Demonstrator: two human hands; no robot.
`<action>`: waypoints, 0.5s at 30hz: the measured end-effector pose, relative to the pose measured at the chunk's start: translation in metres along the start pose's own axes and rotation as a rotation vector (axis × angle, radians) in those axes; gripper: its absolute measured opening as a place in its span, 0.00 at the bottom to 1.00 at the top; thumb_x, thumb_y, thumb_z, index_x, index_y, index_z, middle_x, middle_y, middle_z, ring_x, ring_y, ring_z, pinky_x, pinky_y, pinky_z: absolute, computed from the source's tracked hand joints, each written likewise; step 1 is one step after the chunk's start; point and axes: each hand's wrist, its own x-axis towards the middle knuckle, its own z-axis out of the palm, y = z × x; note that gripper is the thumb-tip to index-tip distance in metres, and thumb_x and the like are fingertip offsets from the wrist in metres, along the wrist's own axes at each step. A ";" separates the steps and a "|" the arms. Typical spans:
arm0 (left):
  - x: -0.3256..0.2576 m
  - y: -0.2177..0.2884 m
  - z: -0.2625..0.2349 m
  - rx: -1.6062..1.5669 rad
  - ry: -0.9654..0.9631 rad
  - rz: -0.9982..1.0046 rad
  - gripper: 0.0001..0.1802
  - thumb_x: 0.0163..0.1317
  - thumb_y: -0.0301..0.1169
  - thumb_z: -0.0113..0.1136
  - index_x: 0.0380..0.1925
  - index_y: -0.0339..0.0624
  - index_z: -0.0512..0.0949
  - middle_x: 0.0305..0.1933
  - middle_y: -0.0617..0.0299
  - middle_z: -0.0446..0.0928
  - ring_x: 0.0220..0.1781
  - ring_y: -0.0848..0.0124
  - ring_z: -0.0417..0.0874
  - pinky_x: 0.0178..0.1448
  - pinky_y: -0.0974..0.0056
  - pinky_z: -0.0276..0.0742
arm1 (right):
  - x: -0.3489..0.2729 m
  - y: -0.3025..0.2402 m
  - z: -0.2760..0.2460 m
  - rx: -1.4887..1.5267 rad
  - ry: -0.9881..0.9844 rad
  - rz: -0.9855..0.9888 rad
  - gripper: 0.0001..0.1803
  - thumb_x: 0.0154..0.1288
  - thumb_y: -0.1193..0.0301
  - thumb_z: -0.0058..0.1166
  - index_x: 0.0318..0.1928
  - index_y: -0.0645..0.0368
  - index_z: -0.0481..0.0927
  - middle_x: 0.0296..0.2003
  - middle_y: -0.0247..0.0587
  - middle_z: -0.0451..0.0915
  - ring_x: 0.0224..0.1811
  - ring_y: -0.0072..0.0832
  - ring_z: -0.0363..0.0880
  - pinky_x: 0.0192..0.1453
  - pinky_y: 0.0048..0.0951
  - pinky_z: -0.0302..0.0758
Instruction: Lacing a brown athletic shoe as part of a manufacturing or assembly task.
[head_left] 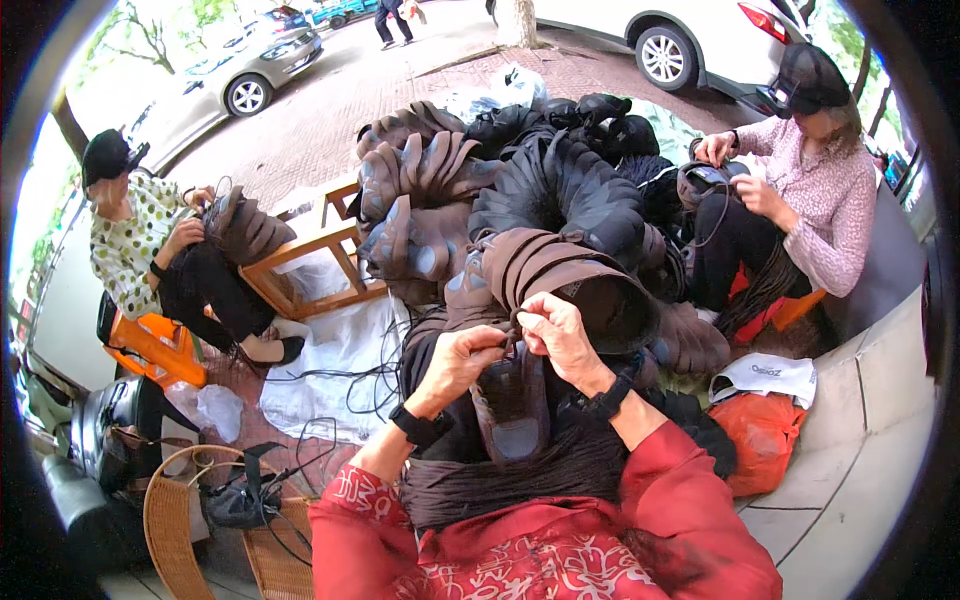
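Observation:
Both my hands meet over a brown and grey shoe upper standing on my lap. My left hand is closed, thumb and fingers pinched at the top of the upper. Close beside it, my right hand pinches too, its fingertips almost touching the left ones. A dark shoelace seems to run between the fingertips, though its ends are hidden. Across my lap lies a thick bundle of dark laces. Just beyond my hands, nested brown shoe uppers lean on the heap.
A large heap of black shoe uppers fills the middle. Co-workers sit left and right, each handling uppers. At left are a wooden stool frame, a white sheet with loose laces, and a wicker chair. An orange bag lies right.

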 end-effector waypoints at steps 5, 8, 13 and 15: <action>-0.003 -0.001 -0.010 -0.314 0.106 0.058 0.17 0.60 0.23 0.51 0.51 0.37 0.69 0.49 0.60 0.74 0.51 0.74 0.73 0.58 0.69 0.66 | -0.004 0.000 -0.010 -0.014 0.016 0.016 0.03 0.58 0.75 0.53 0.32 0.60 0.73 0.21 0.25 0.70 0.18 0.10 0.64 0.21 0.13 0.61; 0.004 0.001 -0.008 -0.084 -0.008 0.090 0.14 0.62 0.27 0.50 0.47 0.35 0.71 0.44 0.62 0.76 0.47 0.77 0.73 0.53 0.71 0.68 | -0.004 -0.008 -0.002 -0.156 -0.080 -0.038 0.03 0.58 0.75 0.53 0.33 0.60 0.73 0.22 0.25 0.71 0.21 0.10 0.65 0.25 0.13 0.63; 0.014 -0.002 0.006 0.152 0.018 0.247 0.14 0.56 0.31 0.58 0.40 0.35 0.75 0.41 0.56 0.75 0.46 0.65 0.74 0.51 0.64 0.68 | -0.003 -0.012 0.002 -0.372 -0.017 -0.082 0.01 0.56 0.78 0.52 0.30 0.61 0.75 0.23 0.26 0.73 0.24 0.12 0.68 0.28 0.15 0.66; 0.014 -0.007 0.001 0.161 0.095 0.386 0.22 0.55 0.33 0.58 0.50 0.39 0.68 0.52 0.53 0.68 0.56 0.61 0.67 0.60 0.61 0.59 | 0.000 -0.005 -0.013 -0.400 0.108 -0.007 0.05 0.54 0.77 0.53 0.33 0.62 0.75 0.21 0.30 0.74 0.23 0.15 0.70 0.27 0.18 0.67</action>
